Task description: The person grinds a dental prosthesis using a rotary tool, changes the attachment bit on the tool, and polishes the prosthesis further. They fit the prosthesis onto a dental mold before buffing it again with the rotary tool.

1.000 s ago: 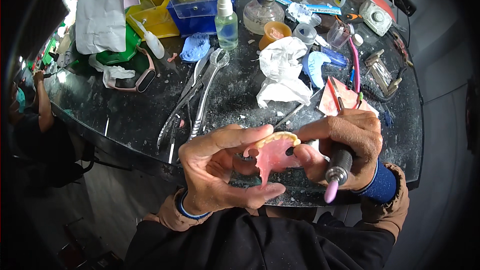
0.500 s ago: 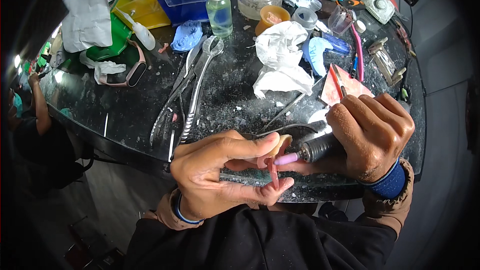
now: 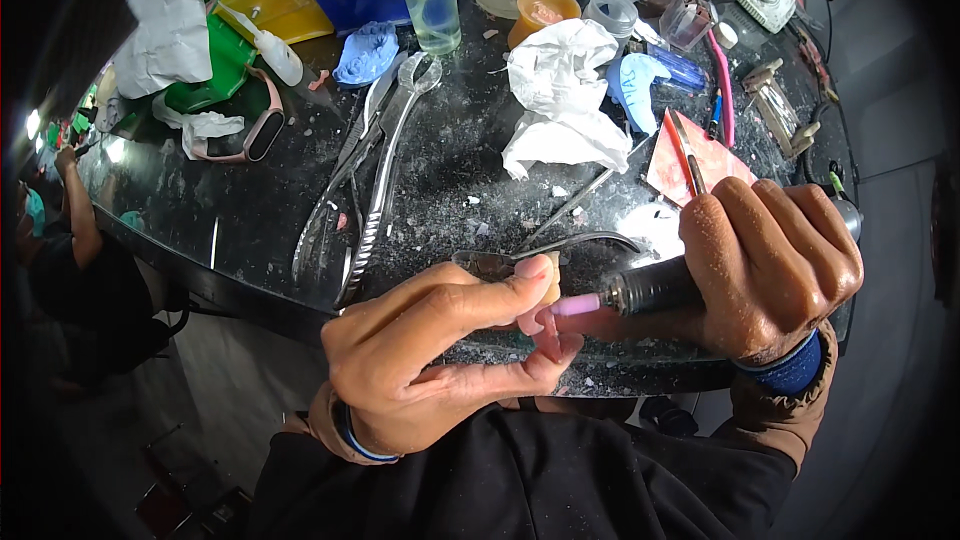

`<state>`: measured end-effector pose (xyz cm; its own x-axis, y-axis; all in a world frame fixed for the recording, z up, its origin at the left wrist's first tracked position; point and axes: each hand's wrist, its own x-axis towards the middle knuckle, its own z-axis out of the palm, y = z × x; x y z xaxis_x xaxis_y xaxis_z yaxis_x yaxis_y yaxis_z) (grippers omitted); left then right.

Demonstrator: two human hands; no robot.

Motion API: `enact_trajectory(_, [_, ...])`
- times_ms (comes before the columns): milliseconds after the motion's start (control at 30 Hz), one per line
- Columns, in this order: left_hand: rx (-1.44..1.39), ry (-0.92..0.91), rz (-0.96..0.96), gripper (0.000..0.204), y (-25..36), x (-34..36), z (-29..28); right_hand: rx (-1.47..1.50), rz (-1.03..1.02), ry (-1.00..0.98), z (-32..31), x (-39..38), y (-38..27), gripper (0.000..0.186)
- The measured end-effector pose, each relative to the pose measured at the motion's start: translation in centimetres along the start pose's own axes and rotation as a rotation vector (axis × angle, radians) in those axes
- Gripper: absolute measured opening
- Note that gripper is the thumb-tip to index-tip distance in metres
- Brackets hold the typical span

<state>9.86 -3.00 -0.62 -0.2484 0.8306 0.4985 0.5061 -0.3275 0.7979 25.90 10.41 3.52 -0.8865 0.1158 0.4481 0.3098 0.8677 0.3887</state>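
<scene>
A: What has changed over the tabletop [image 3: 450,190] in the last second?

B: The pink dental plate [image 3: 547,332], turned broad face to the camera a second ago, now stands nearly edge-on in the left hand [image 3: 400,365]. The dark handpiece [image 3: 660,286], whose pink tip [image 3: 576,306] then pointed down and clear of it, lies almost level, aimed leftward at the plate.

A: And the fingers on each side?

B: On the left, the fingers [image 3: 475,304] bow apart around an open hollow, their ends closing on the plate from above and below. The right hand [image 3: 770,270] is curled into a fist about the handpiece; the underside of that grip is hidden. One digit stretches below the tool toward the plate, and whether it touches cannot be told.

A: Where does that leave the work?

B: Looking appears to have given way to tooling. The tip meets the plate, or all but meets it, just right of the left fingertips; the exact spot is too small to judge. A steady pinch would seem to matter most.

A: What lies around them?

B: A curved metal instrument [image 3: 590,240] just beyond the left fingertips, and a pink sheet [image 3: 675,168] beyond the right knuckles.
</scene>
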Motion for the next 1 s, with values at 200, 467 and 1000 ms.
enact_trajectory(200, [-0.208, 0.157, -0.125, 0.043, 0.1, -0.6, 0.7, 0.658, 0.187, -0.078, -1.0, 1.2, 0.6, 0.067])
enact_trajectory(467, [-0.003, 0.177, 0.045, 0.049, -0.2, -0.2, 1.3, 1.079, 0.331, -0.055, -0.4, 0.8, -1.2, 0.015])
enact_trajectory(1000, [-0.171, 0.164, 0.307, 0.03, -1.8, 0.9, -0.5, 1.013, 0.27, 0.063, 0.4, 0.6, -0.2, 0.063])
